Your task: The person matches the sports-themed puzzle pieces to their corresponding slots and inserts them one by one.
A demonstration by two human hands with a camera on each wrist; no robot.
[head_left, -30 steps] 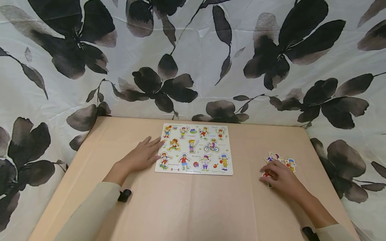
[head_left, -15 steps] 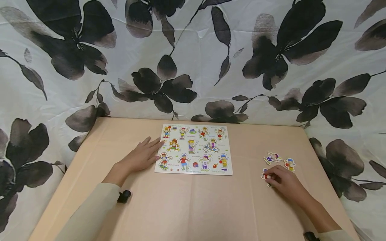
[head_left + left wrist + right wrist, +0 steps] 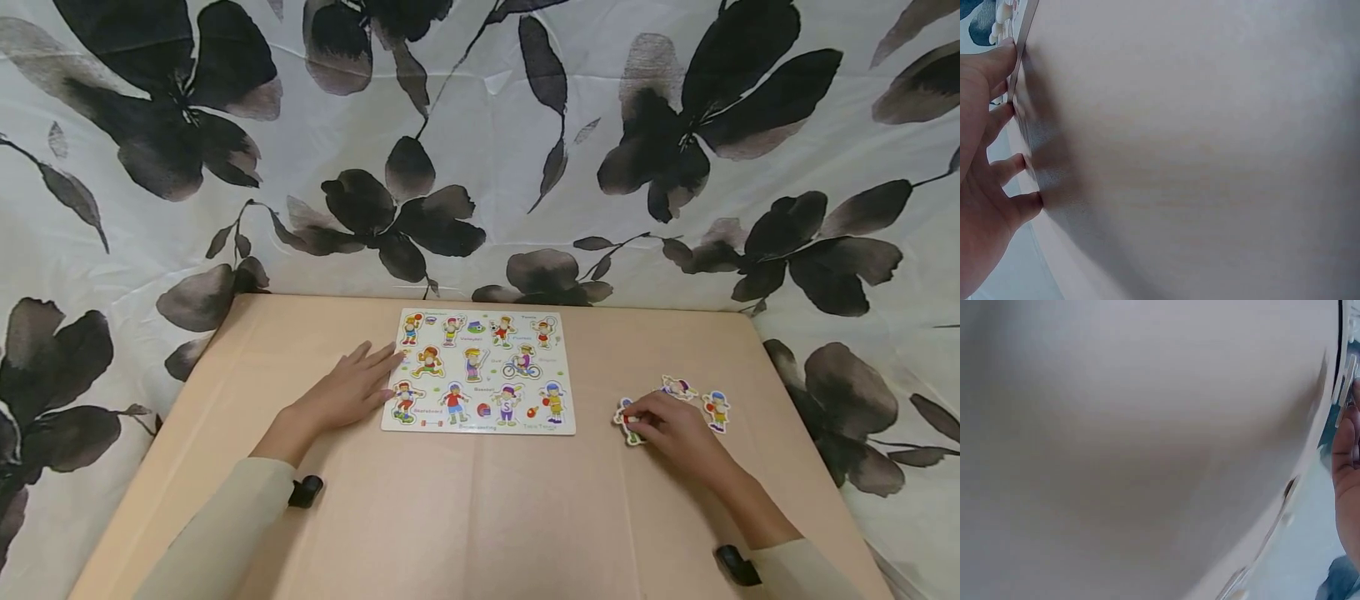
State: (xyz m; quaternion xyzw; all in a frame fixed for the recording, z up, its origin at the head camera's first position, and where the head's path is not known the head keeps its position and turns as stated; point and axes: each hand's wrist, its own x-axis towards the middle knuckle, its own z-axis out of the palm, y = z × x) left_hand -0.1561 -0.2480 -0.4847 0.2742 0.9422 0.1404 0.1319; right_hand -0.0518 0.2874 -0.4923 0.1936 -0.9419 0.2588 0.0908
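Note:
A white puzzle board (image 3: 480, 400) printed with colourful sporting children lies flat on the table. My left hand (image 3: 348, 392) rests at its left edge, fingers spread and touching the board; the left wrist view shows the thumb and fingertips at that edge (image 3: 1021, 47). To the right of the board, my right hand (image 3: 678, 429) pinches a child-shaped puzzle piece (image 3: 627, 423) between thumb and fingers, partly covered by them. Only part of this hand (image 3: 1347, 456) shows at the margin of the right wrist view. Beyond it lie two more puzzle pieces, one (image 3: 678, 387) partly hidden behind the hand, another (image 3: 717, 410) fully visible.
A peach-coloured table cover (image 3: 480, 517) stretches under everything. Behind the table hangs a white cloth (image 3: 525, 150) with large dark flowers. Dark straps (image 3: 306, 492) sit at both wrists near the sleeves.
My right hand has lifted a puzzle piece from the group on the right and moved left with it. The left hand stays at the board's edge.

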